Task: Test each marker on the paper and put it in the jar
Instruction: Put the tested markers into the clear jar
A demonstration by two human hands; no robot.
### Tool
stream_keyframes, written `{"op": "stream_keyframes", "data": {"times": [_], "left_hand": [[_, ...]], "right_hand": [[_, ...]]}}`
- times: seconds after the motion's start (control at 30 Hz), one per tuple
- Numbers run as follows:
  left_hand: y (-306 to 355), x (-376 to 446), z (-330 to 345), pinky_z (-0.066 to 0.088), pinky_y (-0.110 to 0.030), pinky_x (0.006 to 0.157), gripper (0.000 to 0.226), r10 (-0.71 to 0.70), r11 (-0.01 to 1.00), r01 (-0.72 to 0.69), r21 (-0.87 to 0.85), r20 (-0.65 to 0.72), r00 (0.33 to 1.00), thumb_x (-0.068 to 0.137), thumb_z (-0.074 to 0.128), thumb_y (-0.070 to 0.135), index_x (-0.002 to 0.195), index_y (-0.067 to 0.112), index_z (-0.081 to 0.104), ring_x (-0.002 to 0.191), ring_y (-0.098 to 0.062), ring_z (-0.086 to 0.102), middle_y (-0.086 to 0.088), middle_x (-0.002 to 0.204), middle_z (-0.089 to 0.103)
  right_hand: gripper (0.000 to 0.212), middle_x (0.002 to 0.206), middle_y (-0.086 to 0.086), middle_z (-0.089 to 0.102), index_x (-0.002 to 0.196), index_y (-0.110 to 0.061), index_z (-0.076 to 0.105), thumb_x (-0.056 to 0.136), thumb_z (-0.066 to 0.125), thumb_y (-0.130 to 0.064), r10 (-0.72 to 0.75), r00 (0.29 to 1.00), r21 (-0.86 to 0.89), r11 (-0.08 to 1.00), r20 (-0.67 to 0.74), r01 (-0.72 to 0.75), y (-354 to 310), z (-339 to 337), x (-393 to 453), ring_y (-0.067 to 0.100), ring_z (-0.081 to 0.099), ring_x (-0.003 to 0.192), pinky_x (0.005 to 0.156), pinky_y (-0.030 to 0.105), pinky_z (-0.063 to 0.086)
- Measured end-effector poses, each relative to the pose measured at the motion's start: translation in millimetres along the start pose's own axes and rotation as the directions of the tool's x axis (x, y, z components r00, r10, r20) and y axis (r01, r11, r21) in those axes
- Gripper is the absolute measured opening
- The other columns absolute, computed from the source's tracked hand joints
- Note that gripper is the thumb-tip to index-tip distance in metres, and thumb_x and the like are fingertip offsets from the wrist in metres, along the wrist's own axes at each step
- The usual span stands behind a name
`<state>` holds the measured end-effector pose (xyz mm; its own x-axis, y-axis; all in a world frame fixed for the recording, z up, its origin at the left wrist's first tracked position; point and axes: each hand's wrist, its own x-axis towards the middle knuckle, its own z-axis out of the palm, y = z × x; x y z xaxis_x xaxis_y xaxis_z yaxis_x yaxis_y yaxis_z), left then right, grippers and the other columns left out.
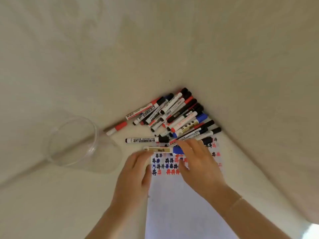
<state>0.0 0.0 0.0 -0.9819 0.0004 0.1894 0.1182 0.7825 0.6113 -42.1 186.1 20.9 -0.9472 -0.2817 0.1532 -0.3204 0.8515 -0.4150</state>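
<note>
On the pale surface (224, 49), the blue-capped marker (160, 150) lies crosswise between both hands: left hand (136, 169) grips its barrel, right hand (195, 159) its cap

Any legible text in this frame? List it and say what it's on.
"WHITEBOARD MARKER": upside down on the black-capped marker lying alone beside the pile.
"井"-like hash marks in black, blue and red: test scribbles on the paper.
Labels on the marker pile and the blue-capped marker: too blurred to read.

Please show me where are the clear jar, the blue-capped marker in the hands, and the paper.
clear jar (94, 149): head view, on its transparent wall.
blue-capped marker (177, 149): head view, on its blue cap.
paper (181, 213): head view, on its blank lower part.
</note>
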Motion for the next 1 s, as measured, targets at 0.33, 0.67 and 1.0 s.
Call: {"op": "stream_keyframes", "data": {"times": [0.33,0.67,1.0], "left_hand": [[-32.3,49.8,44.2,0.034,-0.034,0.097,0.042,0.323,0.895,-0.29,0.34,-0.045,0.945,0.064,0.078,0.0,0.105,0.007,0.068,0.115,-0.027,0.052,-0.013,0.126,0.057],[16.3,5.1,31.5,0.031,-0.016,0.108,0.073,0.195,0.938,-0.262,-0.227,-0.277,0.941,0.085,0.067,0.018,0.146,0.019,0.025,0.136,0.003,0.028,0.009,0.151,0.025],[52.5,11.0,37.6,0.048,-0.016,0.069,0.007,0.13,0.834,0.105,-0.542,0.377,0.917,0.095,0.053,0.018,0.098,0.017,0.059,0.082,-0.003,0.068,0.01,0.085,0.07]], "right_hand": [[0.03,0.067,0.005,0.06,0.077,-0.009,0.068,0.05,0.081,-0.014,-0.399,0.916,-0.392,0.838,0.036,0.38,-7.2,51.2,38.9,0.023,0.058,0.065,0.069,0.033,0.04],[0.018,0.068,-0.004,0.056,0.088,-0.009,0.063,0.076,0.07,-0.019,0.014,0.995,0.403,0.914,0.098,-0.052,-3.6,1.4,30.1,0.006,0.047,0.047,0.046,0.018,0.043],[0.023,0.058,0.012,0.055,0.067,-0.01,0.051,0.08,0.069,-0.005,0.167,0.971,0.875,0.428,0.17,-0.227,17.1,1.5,-8.7,0.017,0.047,0.04,0.037,0.021,0.038]]}}
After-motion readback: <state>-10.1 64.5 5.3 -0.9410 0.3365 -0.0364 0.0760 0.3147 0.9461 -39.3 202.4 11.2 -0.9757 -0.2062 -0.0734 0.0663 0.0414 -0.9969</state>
